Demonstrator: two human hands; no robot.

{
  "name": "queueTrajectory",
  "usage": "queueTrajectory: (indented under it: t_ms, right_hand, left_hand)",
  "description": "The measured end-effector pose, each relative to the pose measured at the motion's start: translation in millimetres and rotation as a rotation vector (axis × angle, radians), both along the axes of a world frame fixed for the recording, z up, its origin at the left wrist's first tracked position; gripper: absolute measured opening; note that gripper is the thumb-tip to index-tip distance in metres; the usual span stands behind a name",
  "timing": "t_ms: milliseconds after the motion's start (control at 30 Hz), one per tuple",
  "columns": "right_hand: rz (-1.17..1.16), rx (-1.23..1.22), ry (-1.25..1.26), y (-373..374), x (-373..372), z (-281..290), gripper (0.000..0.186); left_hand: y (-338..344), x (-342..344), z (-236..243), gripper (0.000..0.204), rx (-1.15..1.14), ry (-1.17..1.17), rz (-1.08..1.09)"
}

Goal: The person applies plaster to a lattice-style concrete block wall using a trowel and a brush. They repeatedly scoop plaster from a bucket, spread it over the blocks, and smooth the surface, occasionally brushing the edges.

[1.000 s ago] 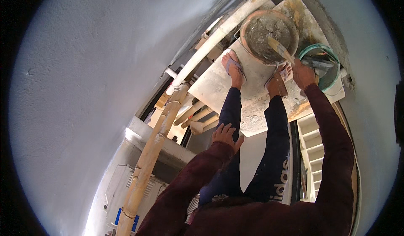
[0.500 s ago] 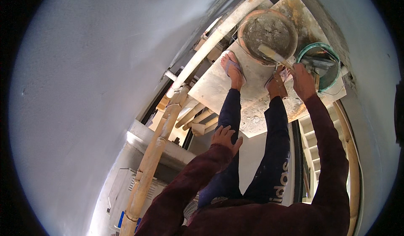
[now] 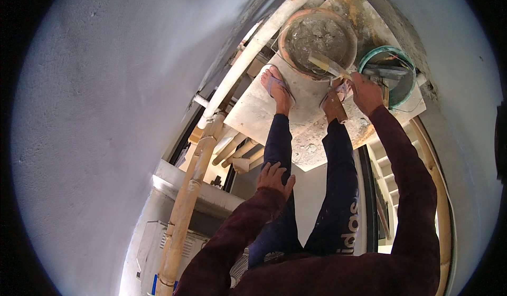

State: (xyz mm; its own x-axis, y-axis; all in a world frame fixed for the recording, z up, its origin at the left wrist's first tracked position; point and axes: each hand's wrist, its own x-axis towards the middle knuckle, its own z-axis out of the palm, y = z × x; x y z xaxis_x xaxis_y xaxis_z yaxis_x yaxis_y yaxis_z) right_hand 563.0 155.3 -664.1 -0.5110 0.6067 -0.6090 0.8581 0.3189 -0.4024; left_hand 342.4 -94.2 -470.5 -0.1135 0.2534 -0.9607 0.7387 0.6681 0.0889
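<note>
My right hand (image 3: 367, 93) is closed around the end of what looks like a trowel, with a pale, flat, mortar-smeared part (image 3: 328, 64) reaching over the near rim of a round basin. A brown handle-like piece (image 3: 337, 106) hangs below it, beside my right foot; how the two join is unclear. Wet grey mortar (image 3: 319, 36) lies inside the terracotta-coloured basin (image 3: 287, 22). Over my left leg, near the knee, my left hand (image 3: 273, 178) has its fingers spread and holds nothing. Whether it touches the trousers I cannot tell.
I stand in flip-flops on a stained board platform (image 3: 253, 114). A green-rimmed bucket (image 3: 360, 64) with grey flat tools stands right of the basin. Bamboo poles (image 3: 187, 201) run along the left, by a smooth grey wall (image 3: 100, 111). A drop shows below the platform's near edge.
The basin, bucket and platform have shifted left in the picture as my view turned. My right hand and its tool remain by the basin's near rim, and my left hand stays over the leg.
</note>
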Motion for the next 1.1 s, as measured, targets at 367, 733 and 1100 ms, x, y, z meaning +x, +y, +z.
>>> queueTrajectory:
  t_ms: [367,733,1100]
  right_hand:
    - [0.063,-0.002,-0.035,5.3,10.6,-37.2,0.016]
    - [0.024,0.017,0.032,-0.7,21.6,-53.2,0.022]
    - [-0.102,0.064,0.355,3.0,1.8,-2.9,0.019]
  left_hand:
    - [-6.3,3.9,-4.4,0.045,0.07,0.027,-0.006]
    - [-16.8,5.6,-15.2,0.041,0.083,0.014,-0.062]
    - [-6.8,1.4,-6.4,0.036,0.131,0.011,-0.033]
